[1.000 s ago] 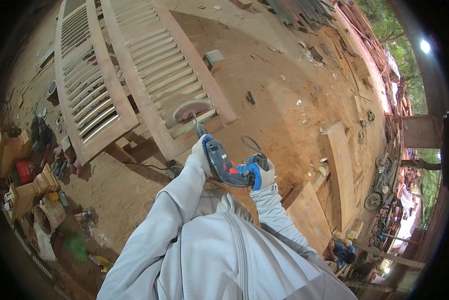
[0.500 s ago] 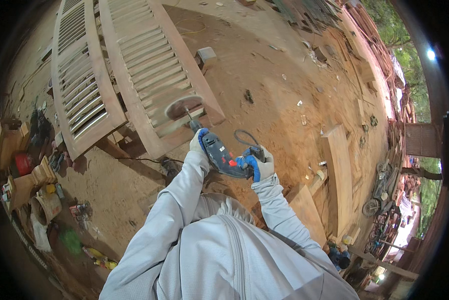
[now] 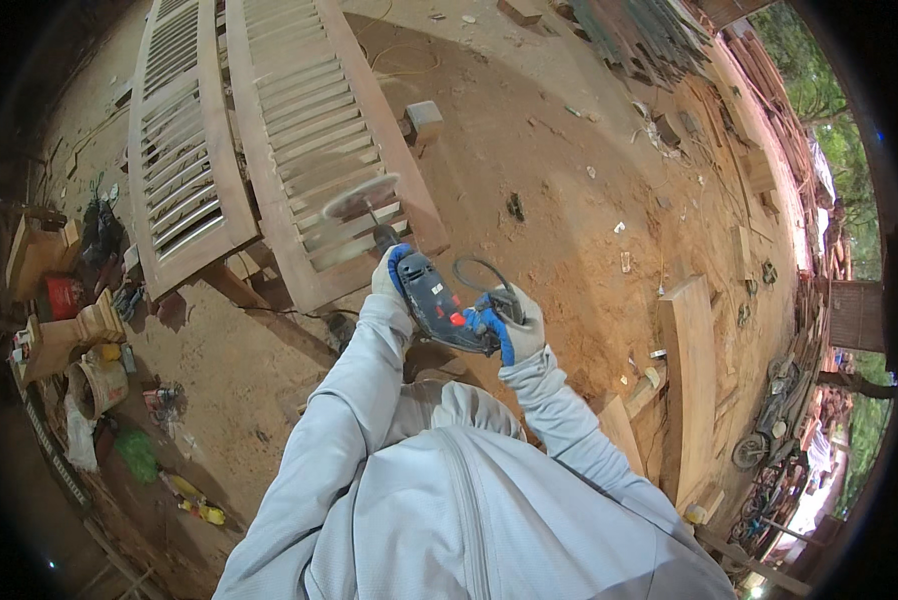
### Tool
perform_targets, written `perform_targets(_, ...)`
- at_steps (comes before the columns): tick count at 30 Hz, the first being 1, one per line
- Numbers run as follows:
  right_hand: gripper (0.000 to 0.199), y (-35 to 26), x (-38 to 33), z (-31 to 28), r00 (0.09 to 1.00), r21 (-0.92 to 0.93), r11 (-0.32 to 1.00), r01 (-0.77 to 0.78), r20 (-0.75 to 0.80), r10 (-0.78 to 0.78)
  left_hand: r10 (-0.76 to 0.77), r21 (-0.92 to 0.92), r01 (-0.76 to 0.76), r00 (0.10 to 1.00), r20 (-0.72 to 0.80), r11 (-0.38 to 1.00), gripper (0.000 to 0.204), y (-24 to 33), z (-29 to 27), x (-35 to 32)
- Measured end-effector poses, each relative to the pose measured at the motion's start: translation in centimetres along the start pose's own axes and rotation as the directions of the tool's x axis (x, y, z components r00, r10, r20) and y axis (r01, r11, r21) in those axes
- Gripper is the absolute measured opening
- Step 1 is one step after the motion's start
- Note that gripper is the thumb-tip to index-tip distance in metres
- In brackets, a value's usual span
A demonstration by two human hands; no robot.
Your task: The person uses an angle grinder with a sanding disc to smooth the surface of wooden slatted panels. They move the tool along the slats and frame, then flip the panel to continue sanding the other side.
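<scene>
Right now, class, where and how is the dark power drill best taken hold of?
I'd grip the drill by its thick body, coming from the person's side: left hand near the front, right hand at the rear. Its thin shaft and round disc point away from the person, so this likely keeps both hands clear.

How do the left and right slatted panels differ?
The right panel has the round disc over its near end; the left panel has no tool over it. The left panel shows dark gaps between its near slats; the right panel's gaps look paler. Both are wooden frames with rows of slats.
</scene>
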State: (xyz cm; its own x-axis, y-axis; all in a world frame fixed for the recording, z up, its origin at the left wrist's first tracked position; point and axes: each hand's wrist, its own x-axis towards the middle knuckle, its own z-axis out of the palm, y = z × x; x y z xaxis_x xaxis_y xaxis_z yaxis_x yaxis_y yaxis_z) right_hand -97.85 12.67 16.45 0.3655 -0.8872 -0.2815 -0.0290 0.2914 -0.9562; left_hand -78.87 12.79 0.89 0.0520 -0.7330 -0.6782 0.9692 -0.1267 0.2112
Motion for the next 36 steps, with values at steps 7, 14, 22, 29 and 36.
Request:
perform_targets(7,0.013,-0.7,2.9,0.6,0.993,0.133,0.989,-0.071,-0.083,0.082,-0.071,-0.041,0.072,0.997,0.011,0.997,0.018,0.7,0.7,1.0)
perform_targets(14,0.01,1.1,2.2,3.3,0.973,0.2,0.973,-0.115,-0.174,0.151,-0.084,0.076,0.094,0.989,-0.122,0.993,0.021,1.7,-3.5,2.3)
perform_targets(22,0.012,1.7,0.6,7.5,0.963,0.227,0.964,-0.141,-0.194,0.186,-0.118,0.127,0.143,0.976,-0.181,0.982,0.026,5.9,-4.1,-2.3)
perform_targets(29,0.016,4.2,-1.9,10.5,0.958,0.265,0.96,-0.093,-0.239,0.159,-0.082,0.236,0.134,0.972,-0.22,0.962,0.023,8.0,-6.6,-3.2)
perform_targets(36,0.015,5.2,-2.6,11.4,0.959,0.359,0.932,-0.052,-0.244,0.147,-0.081,0.242,0.144,0.965,-0.251,0.96,0.019,8.4,-7.8,-1.9)
